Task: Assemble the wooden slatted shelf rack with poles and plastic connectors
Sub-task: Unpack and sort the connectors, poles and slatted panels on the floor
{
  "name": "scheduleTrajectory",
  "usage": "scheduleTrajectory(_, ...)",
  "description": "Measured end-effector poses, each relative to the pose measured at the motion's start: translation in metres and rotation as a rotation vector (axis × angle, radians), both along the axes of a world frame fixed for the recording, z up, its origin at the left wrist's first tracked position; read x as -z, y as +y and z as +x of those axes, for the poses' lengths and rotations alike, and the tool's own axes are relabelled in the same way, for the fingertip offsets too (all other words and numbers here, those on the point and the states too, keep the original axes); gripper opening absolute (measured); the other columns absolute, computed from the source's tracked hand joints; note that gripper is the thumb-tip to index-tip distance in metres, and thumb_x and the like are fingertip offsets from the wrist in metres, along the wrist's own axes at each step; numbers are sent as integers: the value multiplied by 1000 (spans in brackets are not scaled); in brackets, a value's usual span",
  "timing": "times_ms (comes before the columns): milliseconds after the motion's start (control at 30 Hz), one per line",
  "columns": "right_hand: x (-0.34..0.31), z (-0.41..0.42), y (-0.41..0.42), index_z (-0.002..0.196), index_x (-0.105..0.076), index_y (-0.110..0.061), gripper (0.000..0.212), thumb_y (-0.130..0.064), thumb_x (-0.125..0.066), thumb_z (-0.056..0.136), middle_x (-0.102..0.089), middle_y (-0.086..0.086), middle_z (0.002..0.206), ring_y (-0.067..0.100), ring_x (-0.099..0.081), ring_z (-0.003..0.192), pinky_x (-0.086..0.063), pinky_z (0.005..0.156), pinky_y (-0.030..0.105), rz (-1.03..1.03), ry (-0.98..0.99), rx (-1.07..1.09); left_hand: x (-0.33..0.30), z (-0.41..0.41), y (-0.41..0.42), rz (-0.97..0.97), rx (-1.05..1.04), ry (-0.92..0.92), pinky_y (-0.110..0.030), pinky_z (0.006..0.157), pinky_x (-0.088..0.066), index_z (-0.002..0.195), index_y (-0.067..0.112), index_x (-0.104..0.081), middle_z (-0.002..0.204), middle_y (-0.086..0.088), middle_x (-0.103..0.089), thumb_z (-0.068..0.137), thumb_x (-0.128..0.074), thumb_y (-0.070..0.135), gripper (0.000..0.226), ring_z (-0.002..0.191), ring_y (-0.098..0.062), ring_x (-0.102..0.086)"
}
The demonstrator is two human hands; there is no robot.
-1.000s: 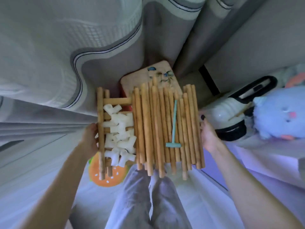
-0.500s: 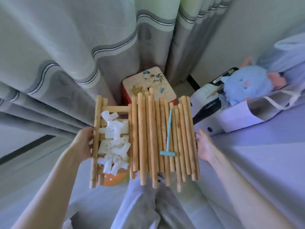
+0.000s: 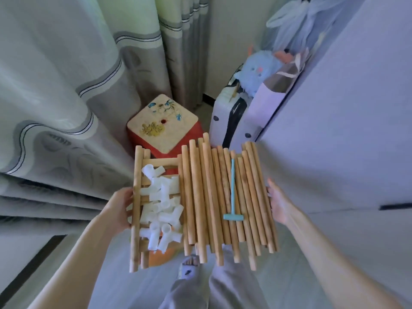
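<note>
I'm looking straight down at a whole kit carried in the air, so by my read nothing is built yet. My left hand grips the left side rail of the wooden slatted shelf, fingers curled round under it. My right hand presses flat against the right edge of the load, fingers straight along the outermost pole; I can't see whether anything wraps underneath. Between them the shelf works as a tray.

On it, the loose poles lie side by side, running near to far and covering the middle and right. None has a fitting on its end. The white plastic connectors sit heaped on the left slats, just beside the poles, all unattached. A small teal mallet rests on top of the poles, head toward me.

Below and beyond: a red stool with a floral top at the far edge of the load, the curtain on the left, a pale suitcase with a blue plush toy far right, and my foot on the floor under the near ends.

So, progress: essentially zero. Still ahead, as I judge it, are setting this down, sorting parts, pushing poles into connectors and tapping joints home. The poles could roll off if I tilt.
</note>
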State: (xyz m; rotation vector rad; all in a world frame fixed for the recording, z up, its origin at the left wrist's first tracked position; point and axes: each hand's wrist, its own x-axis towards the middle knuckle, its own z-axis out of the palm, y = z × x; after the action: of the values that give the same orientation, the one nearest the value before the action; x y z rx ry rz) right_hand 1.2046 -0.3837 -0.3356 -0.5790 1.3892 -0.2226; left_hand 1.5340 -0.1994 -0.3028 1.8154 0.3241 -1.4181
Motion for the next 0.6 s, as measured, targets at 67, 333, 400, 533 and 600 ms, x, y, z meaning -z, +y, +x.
scheduleTrajectory(67, 2, -23, 28, 120, -58, -10, 63, -61, -36, 91, -66, 12, 107, 25, -64, 94, -50, 69, 34, 11, 16, 109, -1, -9, 0, 1, 72, 24, -21, 46, -32, 52, 21, -33, 43, 5, -34, 87, -41, 28, 36, 40, -16, -28)
scheduleTrajectory(333, 3, -127, 137, 101, -63, -14, 54, -63, -48, 83, -75, 4, 80, 19, -72, 72, -52, 57, 29, 32, 50, 463, 5, -79, -30, 60, 420, 34, -25, 49, -39, 55, 19, -47, 49, 0, -42, 88, -46, 37, 36, 45, -20, -38)
scheduleTrajectory(400, 0, -156, 162, 100, -62, -14, 50, -60, -48, 86, -74, 3, 74, 17, -72, 66, -52, 54, 27, 39, 33, 562, 9, -106, -43, 52, 510, 39, -21, 46, -38, 55, 20, -45, 49, 1, -39, 88, -46, 37, 36, 42, -18, -36)
scheduleTrajectory(533, -10, -212, 205, 100, -63, -11, 54, -60, -55, 80, -74, 7, 79, 20, -72, 69, -54, 47, 29, 25, -17, 740, 16, -172, -69, 53, 725, 46, -34, 70, -52, 63, 20, -50, 60, -2, -46, 88, -47, 36, 30, 53, -21, -42)
scheduleTrajectory(600, -13, -239, 225, 98, -62, -11, 55, -61, -50, 81, -74, 8, 78, 20, -72, 69, -54, 46, 29, 19, -33, 830, 18, -207, -82, 26, 852, 29, -43, 71, -50, 76, 18, -60, 72, -3, -59, 87, -49, 38, 25, 69, -25, -54)
